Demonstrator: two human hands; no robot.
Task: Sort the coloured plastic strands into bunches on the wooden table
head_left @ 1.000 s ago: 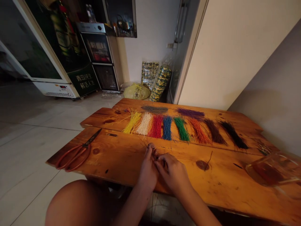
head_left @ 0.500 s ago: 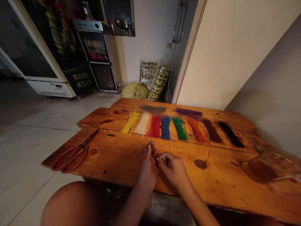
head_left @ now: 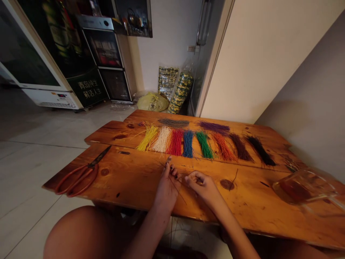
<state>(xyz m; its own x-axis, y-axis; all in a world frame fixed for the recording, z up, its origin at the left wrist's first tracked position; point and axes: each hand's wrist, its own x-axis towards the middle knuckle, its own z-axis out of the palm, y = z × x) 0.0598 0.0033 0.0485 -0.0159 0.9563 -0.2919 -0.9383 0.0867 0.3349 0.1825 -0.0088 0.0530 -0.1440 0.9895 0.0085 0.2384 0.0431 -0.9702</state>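
Near the front edge of the wooden table (head_left: 129,180), my left hand (head_left: 168,183) is closed on thin dark strands (head_left: 183,196) that trail from its fingers. Just to its right, my right hand (head_left: 201,183) has thumb and fingertips pressed together; what it pinches is too small to make out. Beyond both hands lie bundles of thin strands in a row, among them yellow (head_left: 147,137), white (head_left: 162,139), red (head_left: 176,142), blue (head_left: 188,144), green (head_left: 205,144), orange (head_left: 223,146) and black (head_left: 261,150).
Scissors with red handles (head_left: 78,180) lie at the table's left. A clear container with amber liquid (head_left: 296,189) stands at the right. One dark strand (head_left: 234,180) lies right of my hands. Grey (head_left: 174,123) and purple (head_left: 214,126) bundles lie farther back.
My right hand has moved slightly right, away from my left hand. My left hand's fingers have loosened a little, and dark strands now show below them. The whole view has shifted slightly.
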